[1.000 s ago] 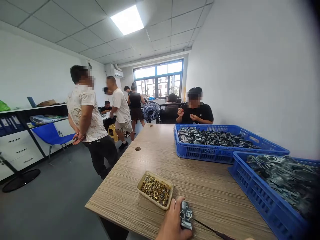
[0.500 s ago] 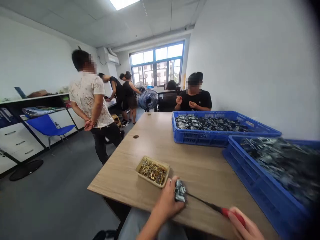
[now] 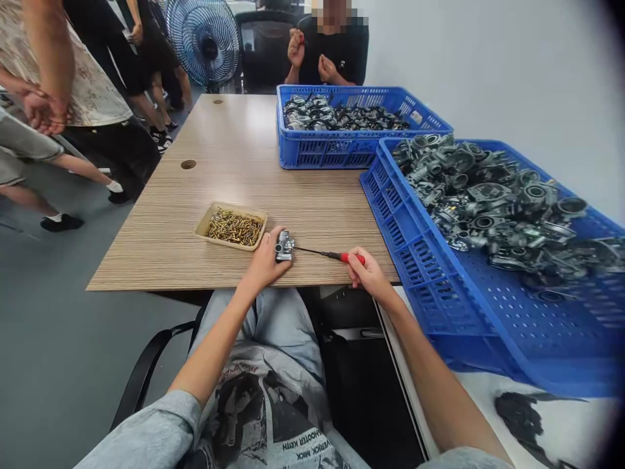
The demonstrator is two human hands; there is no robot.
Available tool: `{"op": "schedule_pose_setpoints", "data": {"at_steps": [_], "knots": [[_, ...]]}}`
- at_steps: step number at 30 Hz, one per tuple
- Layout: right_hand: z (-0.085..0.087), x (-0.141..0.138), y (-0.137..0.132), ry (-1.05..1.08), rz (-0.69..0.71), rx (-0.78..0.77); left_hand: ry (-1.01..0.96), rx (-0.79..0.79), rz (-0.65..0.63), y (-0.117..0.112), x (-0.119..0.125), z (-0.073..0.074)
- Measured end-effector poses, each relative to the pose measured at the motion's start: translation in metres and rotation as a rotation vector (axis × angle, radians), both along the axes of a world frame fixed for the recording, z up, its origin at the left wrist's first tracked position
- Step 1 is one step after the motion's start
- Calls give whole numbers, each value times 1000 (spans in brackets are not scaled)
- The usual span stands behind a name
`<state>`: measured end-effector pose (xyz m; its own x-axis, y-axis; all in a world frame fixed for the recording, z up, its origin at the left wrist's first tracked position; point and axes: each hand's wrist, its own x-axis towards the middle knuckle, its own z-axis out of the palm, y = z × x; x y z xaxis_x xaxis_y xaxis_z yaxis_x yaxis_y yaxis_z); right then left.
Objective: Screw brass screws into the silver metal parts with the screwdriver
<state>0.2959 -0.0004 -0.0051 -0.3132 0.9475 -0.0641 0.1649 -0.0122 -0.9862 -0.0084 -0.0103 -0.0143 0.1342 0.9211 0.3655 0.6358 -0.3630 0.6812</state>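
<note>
My left hand (image 3: 266,260) is shut on a small die-cast metal part (image 3: 284,246) just above the table's near edge. My right hand (image 3: 364,272) grips a red-handled screwdriver (image 3: 344,257), and its thin steel shaft reaches across to the part. The shaft's tip is hidden at the part's side. Just left of my left hand stands a shallow tan tray (image 3: 232,206) holding many small brass screws (image 3: 233,228). Its corner lies close to my left fingers.
Two blue plastic crates of grey metal castings stand to the right, the nearer (image 3: 385,215) fuller and overhanging the table. The farther crate (image 3: 322,153) sits before a seated co-worker (image 3: 327,58). Standing people (image 3: 83,98) and a floor fan (image 3: 202,42) are at the left.
The view has tilted down, bringing my lap and both forearms into sight. Both hands now show fully at the table's near edge, with the part and screwdriver still held.
</note>
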Motion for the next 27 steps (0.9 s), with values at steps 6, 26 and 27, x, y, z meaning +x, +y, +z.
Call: {"op": "schedule_pose_setpoints", "data": {"at_steps": [6, 26, 27], "knots": [[3, 0, -2, 30, 26, 14, 28, -10, -3, -1, 1, 2], [0, 8, -2, 82, -17, 11, -28, -33, -14, -3, 0, 2], [0, 8, -2, 75, -20, 14, -27, -36, -16, -2, 0, 2]]}}
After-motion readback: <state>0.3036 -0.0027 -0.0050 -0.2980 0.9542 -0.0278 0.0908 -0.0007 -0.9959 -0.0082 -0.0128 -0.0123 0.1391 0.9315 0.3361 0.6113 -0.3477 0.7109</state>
